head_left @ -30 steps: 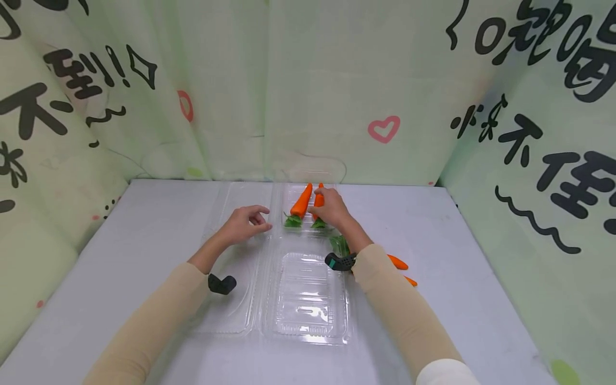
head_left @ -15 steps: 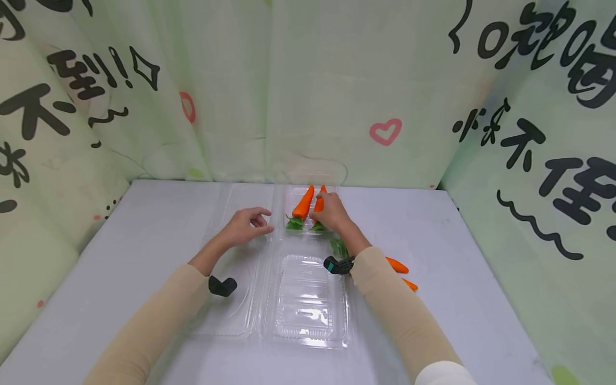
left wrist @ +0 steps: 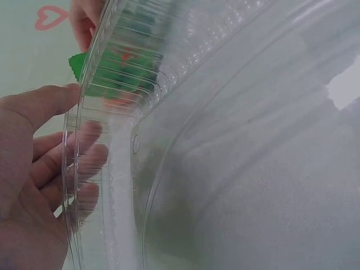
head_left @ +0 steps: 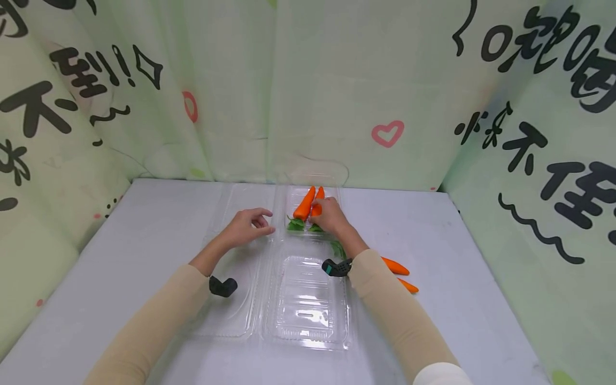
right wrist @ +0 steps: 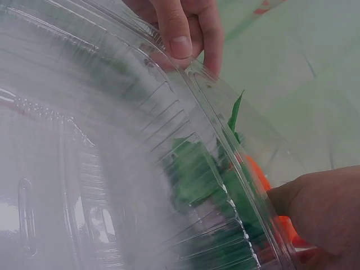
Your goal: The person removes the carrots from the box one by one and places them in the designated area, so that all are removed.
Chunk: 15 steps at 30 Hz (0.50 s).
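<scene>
My right hand (head_left: 331, 215) pinches an orange carrot (head_left: 320, 193) with green leaves inside the far clear plastic container (head_left: 293, 235). Another carrot (head_left: 304, 205) lies to its left, tip toward the curtain. In the right wrist view, the right hand (right wrist: 323, 211) is beside the orange, with leaves (right wrist: 194, 171) showing through the clear plastic. My left hand (head_left: 247, 226) is at the far container's left side, fingers loosely bent and thumb apart from them. The left wrist view has this hand (left wrist: 34, 163) close to the plastic wall (left wrist: 121, 84), with fingers showing through it.
A second clear container (head_left: 305, 305) lies nearer me, its flat lid (head_left: 231, 310) spread to the left. Two carrots (head_left: 397, 266) lie to the right, partly under the right forearm. A printed curtain (head_left: 317, 107) surrounds the white table (head_left: 433, 235).
My right hand has shifted slightly toward me, and the carrot it holds now lies more tilted beside the other one. The left hand has kept its place.
</scene>
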Motion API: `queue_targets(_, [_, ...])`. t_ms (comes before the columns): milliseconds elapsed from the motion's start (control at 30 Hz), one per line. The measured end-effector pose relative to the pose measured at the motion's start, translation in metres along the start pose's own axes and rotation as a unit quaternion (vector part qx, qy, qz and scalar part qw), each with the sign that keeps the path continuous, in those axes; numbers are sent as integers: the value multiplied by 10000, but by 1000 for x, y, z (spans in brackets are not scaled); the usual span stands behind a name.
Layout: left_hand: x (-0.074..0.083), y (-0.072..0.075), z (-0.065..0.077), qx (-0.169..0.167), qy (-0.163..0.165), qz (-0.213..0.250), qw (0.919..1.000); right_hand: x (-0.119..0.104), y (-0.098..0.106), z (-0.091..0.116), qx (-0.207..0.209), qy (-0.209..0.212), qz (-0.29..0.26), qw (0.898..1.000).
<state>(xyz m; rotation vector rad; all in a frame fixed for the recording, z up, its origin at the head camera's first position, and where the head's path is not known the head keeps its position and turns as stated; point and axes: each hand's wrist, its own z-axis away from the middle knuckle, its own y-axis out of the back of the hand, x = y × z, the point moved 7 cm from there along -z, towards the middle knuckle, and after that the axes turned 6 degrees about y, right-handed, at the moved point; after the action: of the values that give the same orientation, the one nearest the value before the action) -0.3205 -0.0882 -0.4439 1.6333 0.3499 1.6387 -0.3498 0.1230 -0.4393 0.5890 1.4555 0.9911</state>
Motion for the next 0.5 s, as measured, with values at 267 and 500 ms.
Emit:
queue_targets(267, [1,0,-2,7,-6,-62,10000,-1,2,1,151,170,-33,9997])
queue_targets(500, [2,-1,-2,-14,-56,-48,10000,1,7,3,355,332,-360,9982])
